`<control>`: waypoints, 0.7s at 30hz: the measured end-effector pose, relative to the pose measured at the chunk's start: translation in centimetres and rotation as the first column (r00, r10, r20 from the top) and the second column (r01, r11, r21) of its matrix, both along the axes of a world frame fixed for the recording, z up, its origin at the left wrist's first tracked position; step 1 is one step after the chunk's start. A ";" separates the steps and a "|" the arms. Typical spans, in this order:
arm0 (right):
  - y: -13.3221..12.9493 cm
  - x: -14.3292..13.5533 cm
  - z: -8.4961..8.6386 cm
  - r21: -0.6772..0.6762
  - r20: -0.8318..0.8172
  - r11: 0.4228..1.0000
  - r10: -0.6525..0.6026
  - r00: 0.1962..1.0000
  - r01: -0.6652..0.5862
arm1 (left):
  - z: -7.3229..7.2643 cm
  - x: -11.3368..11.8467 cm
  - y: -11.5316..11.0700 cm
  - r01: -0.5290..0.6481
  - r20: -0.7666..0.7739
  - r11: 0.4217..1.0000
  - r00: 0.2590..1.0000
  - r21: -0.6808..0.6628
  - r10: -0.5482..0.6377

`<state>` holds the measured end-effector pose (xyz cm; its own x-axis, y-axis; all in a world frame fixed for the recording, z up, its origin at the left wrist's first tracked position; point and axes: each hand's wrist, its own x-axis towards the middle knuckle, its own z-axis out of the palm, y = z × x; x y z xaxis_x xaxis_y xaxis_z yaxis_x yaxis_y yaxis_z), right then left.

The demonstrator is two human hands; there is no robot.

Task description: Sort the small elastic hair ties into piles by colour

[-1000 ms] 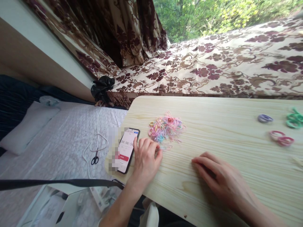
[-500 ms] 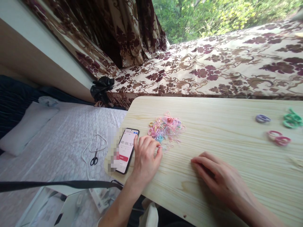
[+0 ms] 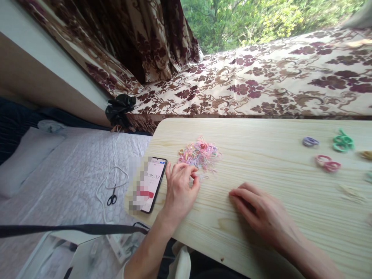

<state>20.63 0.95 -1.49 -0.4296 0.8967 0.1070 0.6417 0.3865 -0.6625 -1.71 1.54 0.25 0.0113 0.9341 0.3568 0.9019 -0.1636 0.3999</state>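
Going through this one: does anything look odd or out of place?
Yes: a pixelated patch hides the left part of the phone, so it looks digitally obscured. Scissors lie loose on the bed. The colourful bands are heaped untidily, but nothing looks damaged.

A bare left hand [image 3: 181,188] edges farther over a tangled pastel pile of thin bands [image 3: 202,152]; a black-rimmed rectangular phone [image 3: 155,182] ticks to 06:57; a mustard-brown band [image 3: 366,155] enters view.

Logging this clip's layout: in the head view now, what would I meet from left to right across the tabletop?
Phone → pile of multicoloured bands → right hand → purple bands → green bands. Left out for overlapping neighbours: left hand, pink bands.
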 end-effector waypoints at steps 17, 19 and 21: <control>-1.1 0.1 0.9 0.250 -0.004 0.966 -0.058 0.998 0.057 | 1.5 4.3 -0.9 0.215 0.243 0.975 0.950 -0.058 -0.195; -1.2 0.1 1.1 0.314 -0.021 0.946 -0.079 0.997 0.081 | 1.6 4.6 -0.9 0.234 0.268 0.970 0.941 -0.067 -0.209; -1.2 0.2 1.2 0.370 -0.040 0.924 -0.089 0.995 0.097 | 1.7 4.9 -1.0 0.253 0.285 0.964 0.933 -0.083 -0.220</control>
